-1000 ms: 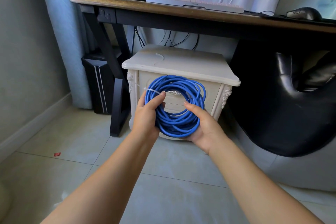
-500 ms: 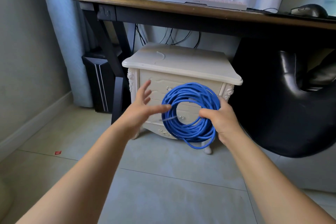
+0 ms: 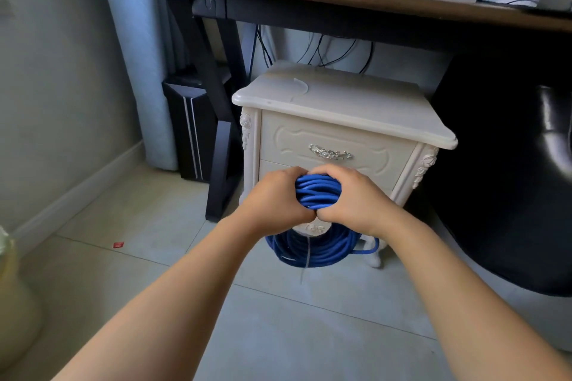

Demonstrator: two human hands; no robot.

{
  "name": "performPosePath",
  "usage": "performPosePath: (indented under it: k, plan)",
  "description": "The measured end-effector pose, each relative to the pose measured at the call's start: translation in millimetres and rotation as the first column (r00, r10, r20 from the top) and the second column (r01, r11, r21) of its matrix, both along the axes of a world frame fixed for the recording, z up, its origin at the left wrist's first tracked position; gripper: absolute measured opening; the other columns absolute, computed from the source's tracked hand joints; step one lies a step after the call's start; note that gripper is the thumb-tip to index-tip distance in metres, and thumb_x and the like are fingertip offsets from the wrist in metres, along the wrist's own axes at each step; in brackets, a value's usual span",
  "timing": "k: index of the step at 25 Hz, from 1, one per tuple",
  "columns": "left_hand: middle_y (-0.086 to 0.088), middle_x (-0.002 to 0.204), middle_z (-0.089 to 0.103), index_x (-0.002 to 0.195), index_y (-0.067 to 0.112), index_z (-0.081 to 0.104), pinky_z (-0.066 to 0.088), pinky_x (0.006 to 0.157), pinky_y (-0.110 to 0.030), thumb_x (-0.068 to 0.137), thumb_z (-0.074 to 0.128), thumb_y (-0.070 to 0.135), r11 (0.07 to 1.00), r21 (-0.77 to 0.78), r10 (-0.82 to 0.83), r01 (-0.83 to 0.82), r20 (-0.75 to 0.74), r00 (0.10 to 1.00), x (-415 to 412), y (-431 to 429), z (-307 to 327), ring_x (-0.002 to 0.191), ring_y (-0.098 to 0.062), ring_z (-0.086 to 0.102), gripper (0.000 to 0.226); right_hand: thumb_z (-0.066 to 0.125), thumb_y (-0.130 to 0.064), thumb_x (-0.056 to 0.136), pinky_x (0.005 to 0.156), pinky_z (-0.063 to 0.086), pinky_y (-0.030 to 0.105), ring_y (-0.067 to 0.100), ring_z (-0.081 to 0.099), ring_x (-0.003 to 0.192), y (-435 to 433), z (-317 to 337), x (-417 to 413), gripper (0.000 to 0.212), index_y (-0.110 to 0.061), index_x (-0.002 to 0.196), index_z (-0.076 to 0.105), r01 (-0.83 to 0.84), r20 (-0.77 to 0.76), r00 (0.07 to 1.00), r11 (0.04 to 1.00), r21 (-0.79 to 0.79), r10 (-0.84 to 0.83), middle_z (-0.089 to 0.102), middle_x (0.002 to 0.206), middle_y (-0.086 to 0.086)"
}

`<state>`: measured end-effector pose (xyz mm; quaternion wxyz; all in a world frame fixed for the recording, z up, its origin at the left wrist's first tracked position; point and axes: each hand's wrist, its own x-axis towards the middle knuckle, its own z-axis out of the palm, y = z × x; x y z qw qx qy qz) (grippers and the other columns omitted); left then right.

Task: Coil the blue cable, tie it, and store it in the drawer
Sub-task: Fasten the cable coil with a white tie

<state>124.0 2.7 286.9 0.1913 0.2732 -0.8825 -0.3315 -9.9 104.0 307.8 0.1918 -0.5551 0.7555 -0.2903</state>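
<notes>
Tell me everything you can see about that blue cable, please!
The blue cable is a smooth, rubbery-looking cord wound into a round coil of many loops. The left hand and right hand grip its top side by side, squeezing the loops together. The rest hangs below them in front of the white cabinet. A thin pale strip dangles from it.

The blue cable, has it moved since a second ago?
Yes. The blue cable dropped lower against the white nightstand: before it was in front of the top drawer handle, now it hangs below it.
</notes>
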Motion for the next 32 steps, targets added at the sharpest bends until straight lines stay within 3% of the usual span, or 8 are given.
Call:
performPosePath:
  k: [3,6,9,17,20,23,29,32]
  plan:
    - [0.007,0.079,0.067,0.105,0.024,0.063,0.047,0.051,-0.016,0.071,0.072,0.013,0.955,0.215,0.23,-0.206,-0.092,0.969,11,-23,-8,0.062,-0.007,0.063,0.037,0.075,-0.029,0.083,0.095,0.043,0.02,0.005,0.054,0.115,-29,16,-18,0.061,-0.04,0.135,0.046,-0.029,0.129,0.991,0.998,-0.059,0.036,0.055,0.127,-0.009]
    - [0.001,0.075,0.067,0.097,0.022,0.062,0.046,0.05,-0.022,0.07,0.07,0.008,0.82,0.449,0.472,-0.357,-0.176,0.864,21,-46,-13,0.055,-0.011,0.061,0.031,0.057,-0.028,0.097,0.102,0.035,0.023,0.016,0.052,0.122,-83,26,-47,0.032,-0.025,0.128,0.06,0.169,-0.072,0.979,0.954,-0.246,-0.192,0.056,0.13,0.0]
    - [0.001,0.067,0.061,0.095,0.016,0.062,0.043,0.048,-0.025,0.068,0.068,0.006,0.722,0.583,0.572,-0.373,-0.2,0.796,23,-64,-18,0.047,-0.009,0.053,0.029,0.045,-0.019,0.102,0.097,0.027,0.018,0.02,0.045,0.129,-138,22,-65,0.033,-0.017,0.132,0.058,0.175,-0.236,0.946,0.963,-0.205,-0.222,0.048,0.14,0.004]
    - [0.001,0.067,0.059,0.09,0.015,0.06,0.042,0.046,-0.021,0.067,0.07,0.002,0.685,0.65,0.571,-0.33,-0.196,0.797,26,-98,-28,0.047,-0.008,0.051,0.028,0.028,-0.016,0.103,0.107,0.027,0.039,0.032,0.03,0.135,-241,12,-83,0.047,-0.026,0.148,0.036,0.253,-0.483,0.833,0.962,-0.1,-0.269,0.027,0.158,0.002]
    - [-0.001,0.07,0.06,0.093,0.013,0.061,0.043,0.045,-0.02,0.071,0.068,0.001,0.653,0.68,0.587,-0.333,-0.177,0.79,27,-113,-33,0.049,-0.009,0.053,0.026,0.03,-0.01,0.101,0.104,0.03,0.035,0.034,0.034,0.131,-257,12,-88,0.045,-0.026,0.138,0.052,0.334,-0.527,0.793,0.941,-0.043,-0.306,0.041,0.147,0.009]
    - [-0.003,0.07,0.058,0.095,0.01,0.062,0.043,0.044,-0.018,0.073,0.066,-0.001,0.632,0.698,0.598,-0.335,-0.165,0.784,28,-119,-39,0.047,-0.007,0.052,0.025,0.039,-0.004,0.099,0.104,0.026,0.028,0.037,0.035,0.133,-259,11,-96,0.036,-0.007,0.123,0.066,0.275,-0.506,0.812,0.955,-0.108,-0.291,0.06,0.131,0.014]
    - [-0.003,0.071,0.059,0.097,0.011,0.062,0.044,0.046,-0.019,0.073,0.067,0.0,0.643,0.698,0.566,-0.317,-0.153,0.81,29,-118,-40,0.051,-0.01,0.054,0.026,0.049,0.002,0.09,0.101,0.044,0.034,0.035,0.054,0.122,-259,19,-106,0.036,-0.008,0.118,0.069,0.333,-0.468,0.818,0.939,-0.091,-0.335,0.06,0.129,0.016]
    - [-0.002,0.067,0.057,0.094,0.008,0.061,0.043,0.044,-0.017,0.073,0.066,-0.001,0.645,0.707,0.552,-0.29,-0.169,0.816,32,-115,-39,0.046,-0.006,0.051,0.024,0.055,-0.005,0.091,0.101,0.04,0.029,0.033,0.053,0.123,-253,23,-108,0.027,-0.008,0.111,0.073,0.295,-0.469,0.825,0.948,-0.12,-0.316,0.065,0.124,0.014]
